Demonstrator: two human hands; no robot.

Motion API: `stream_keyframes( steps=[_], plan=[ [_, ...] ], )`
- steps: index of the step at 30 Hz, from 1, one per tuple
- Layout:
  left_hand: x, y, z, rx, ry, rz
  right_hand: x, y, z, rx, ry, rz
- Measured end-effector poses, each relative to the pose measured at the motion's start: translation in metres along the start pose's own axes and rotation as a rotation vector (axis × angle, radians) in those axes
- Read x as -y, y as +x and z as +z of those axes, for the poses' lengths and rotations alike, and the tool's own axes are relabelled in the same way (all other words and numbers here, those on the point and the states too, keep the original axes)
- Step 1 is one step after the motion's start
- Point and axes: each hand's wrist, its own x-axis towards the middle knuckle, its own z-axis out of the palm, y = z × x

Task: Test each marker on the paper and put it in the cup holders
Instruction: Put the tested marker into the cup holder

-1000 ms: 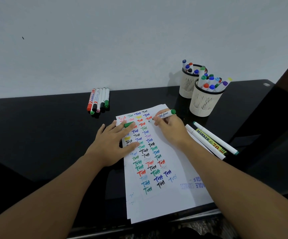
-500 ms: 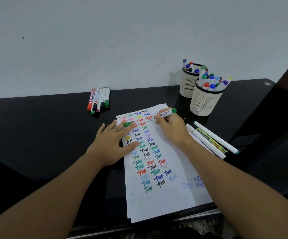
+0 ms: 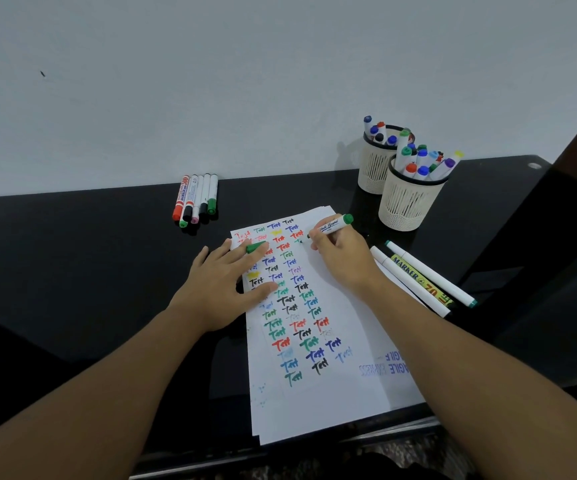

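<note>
Green marker (image 3: pixel 330 226) sits pinched in our right hand (image 3: pixel 344 259), tip on the paper (image 3: pixel 342 386), long axis pointing toward the cup holders (image 3: pixel 408 202); left hand (image 3: pixel 221 289) lies flat, cap (image 3: pixel 255 247) between fingers.

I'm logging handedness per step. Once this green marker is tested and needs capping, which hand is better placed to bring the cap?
Left. The left hand rests on the paper with the green cap between its fingers, close to the marker gripped by the right hand.
</note>
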Motion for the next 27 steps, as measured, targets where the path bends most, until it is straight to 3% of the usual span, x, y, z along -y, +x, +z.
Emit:
stream_keyframes(
  steps=[27],
  plan=[
    [0.0015, 0.0013, 0.0018, 0.001, -0.005, 0.001, -0.0004, 0.0012, -0.0012, -0.038, -0.001, -0.001]
  ],
)
